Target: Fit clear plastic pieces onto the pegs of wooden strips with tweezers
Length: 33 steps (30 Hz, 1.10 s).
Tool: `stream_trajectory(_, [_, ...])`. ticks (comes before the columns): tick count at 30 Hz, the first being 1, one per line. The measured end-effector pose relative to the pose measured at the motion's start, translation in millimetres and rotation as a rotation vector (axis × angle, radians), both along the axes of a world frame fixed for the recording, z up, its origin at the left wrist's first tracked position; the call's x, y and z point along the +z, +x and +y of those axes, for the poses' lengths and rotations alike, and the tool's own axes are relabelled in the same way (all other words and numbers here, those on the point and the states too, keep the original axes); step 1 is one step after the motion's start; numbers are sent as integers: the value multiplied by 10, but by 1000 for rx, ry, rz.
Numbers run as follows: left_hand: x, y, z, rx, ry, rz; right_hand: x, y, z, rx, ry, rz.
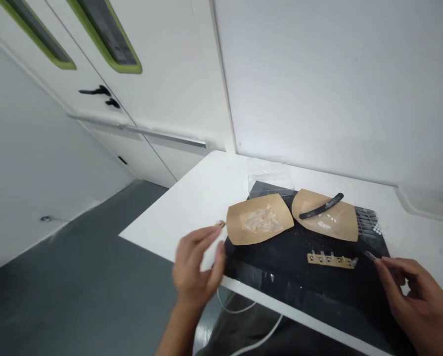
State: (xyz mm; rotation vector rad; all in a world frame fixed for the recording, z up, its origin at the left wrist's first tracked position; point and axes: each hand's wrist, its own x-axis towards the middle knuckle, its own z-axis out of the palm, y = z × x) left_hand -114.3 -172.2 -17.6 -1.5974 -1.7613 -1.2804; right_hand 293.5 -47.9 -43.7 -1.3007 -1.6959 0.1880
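Note:
My left hand hangs over the near edge of the white table, fingers curled and apart from the thumb. A small brass piece sits at its fingertips; I cannot tell whether it is held. My right hand pinches a slim metal tool, perhaps tweezers, whose tip points at a brass strip with several small metal posts. That strip lies on a black mat. Two kraft paper trays rest there: one holds pale slivers, the other a curved black strip and white bits.
A row of thin metal pieces lies at the mat's far right edge. A clear plastic bag sits behind the trays, and a white tray stands at the right. White cables hang below the table.

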Motion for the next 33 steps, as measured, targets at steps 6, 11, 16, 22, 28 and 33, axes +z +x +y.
stream_trajectory(6, [-346, -679, -147, 253, -204, -113, -35, 34, 13, -48, -14, -63])
stream_trajectory(11, [-498, -830, -158, 164, -406, -104, -44, 47, 14, -76, -30, -66])
stream_trajectory(16, [-494, -867, -224, 139, -459, -181, -40, 36, 26, -74, -47, -79])
stream_trajectory(22, [-568, -901, -256, 260, -399, -379, -21, 39, 37, -77, -62, -94])
stream_trajectory(28, [-590, -733, -304, 208, -287, -577, -47, 63, 54, -77, -78, -51])
stream_trajectory(33, [-389, -275, -290, -181, -305, -419, -13, 38, 48, -52, -62, -38])
